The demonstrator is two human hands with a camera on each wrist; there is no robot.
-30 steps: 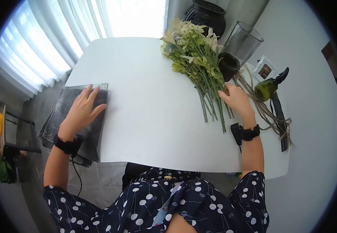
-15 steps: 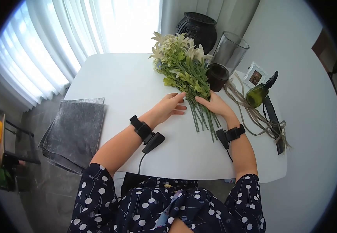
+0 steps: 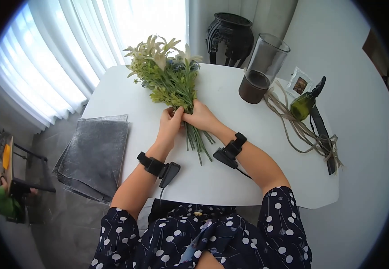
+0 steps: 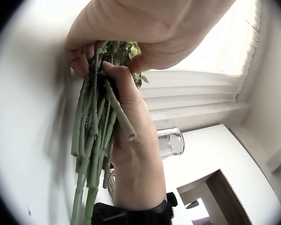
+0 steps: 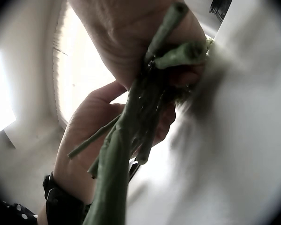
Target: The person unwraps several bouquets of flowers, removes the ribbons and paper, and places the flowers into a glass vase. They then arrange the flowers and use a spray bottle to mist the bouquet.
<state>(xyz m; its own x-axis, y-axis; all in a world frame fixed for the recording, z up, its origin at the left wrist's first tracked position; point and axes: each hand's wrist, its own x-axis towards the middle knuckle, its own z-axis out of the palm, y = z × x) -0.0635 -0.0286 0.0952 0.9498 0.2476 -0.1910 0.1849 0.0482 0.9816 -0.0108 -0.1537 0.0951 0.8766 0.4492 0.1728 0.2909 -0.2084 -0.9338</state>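
Note:
A bunch of flowers (image 3: pixel 172 74) with white lilies, small blooms and green leaves lies toward the back of the table, blossoms pointing away from me. My right hand (image 3: pixel 202 117) grips its green stems (image 4: pixel 96 145) from the right, just below the leaves. From the left, my left hand (image 3: pixel 170 125) holds the same part, fingers curled at the stems and thumb close to the right thumb. Stem ends (image 5: pixel 114 164) fan out below both hands, over the white table. Part of the left fingers is hidden behind the bunch in the head view.
Dark grey sheets (image 3: pixel 95 150) lie stacked on the left edge. At the back right stands a glass vase (image 3: pixel 270 56) with a dark base. Beside it are a white picture frame (image 3: pixel 300 83), a green spray bottle (image 3: pixel 303 107), brown cords (image 3: pixel 288 123) and a black strip (image 3: pixel 322 130).
My left hand has left the grey sheets and come over to the stems. The bunch has shifted left, away from the vase, with my right hand on it.

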